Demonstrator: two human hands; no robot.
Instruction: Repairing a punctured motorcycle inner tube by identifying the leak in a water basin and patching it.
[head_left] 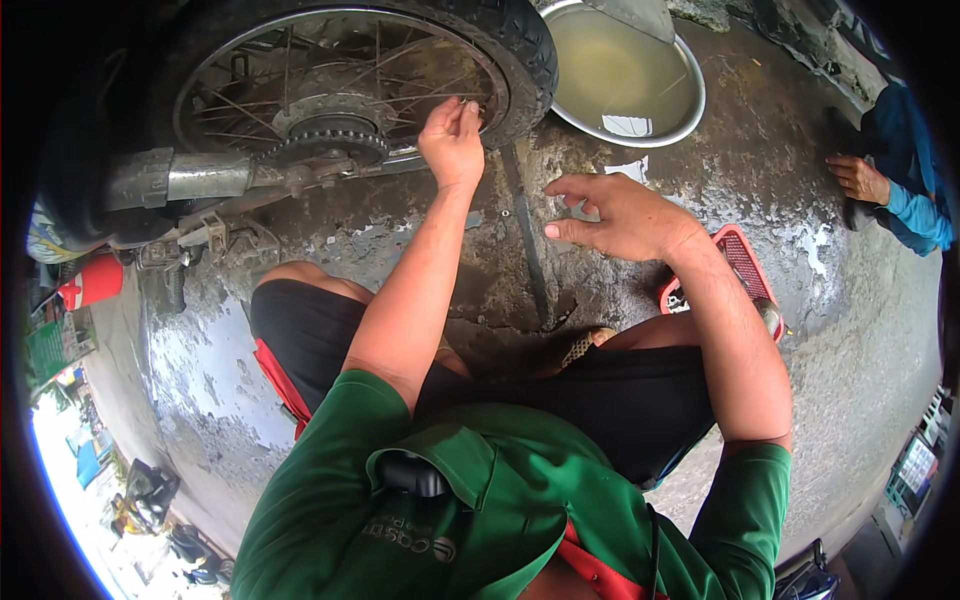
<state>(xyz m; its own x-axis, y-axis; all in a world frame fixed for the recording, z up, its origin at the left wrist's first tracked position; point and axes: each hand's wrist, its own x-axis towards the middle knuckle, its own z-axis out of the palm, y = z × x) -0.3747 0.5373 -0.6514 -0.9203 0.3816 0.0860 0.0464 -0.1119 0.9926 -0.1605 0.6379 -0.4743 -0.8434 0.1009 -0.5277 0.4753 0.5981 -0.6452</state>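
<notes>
While the left hand (455, 142) pinches at the wheel (330, 108), on what unclear, the right hand (625, 217) hangs open; wheel work seemingly needs steady fingertips next.

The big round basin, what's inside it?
The basin holds cloudy, yellowish water. A grey object covers part of its far edge, hiding what's underneath.

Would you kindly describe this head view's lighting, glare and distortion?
Head view: the fisheye lens curves edges within a dark rim; daylight at lower left is blown out; a white patch, probably glare, shows on the water in the basin; the wheel fades into shadow at left; the left hand and right hand look fairly sharp.
</notes>
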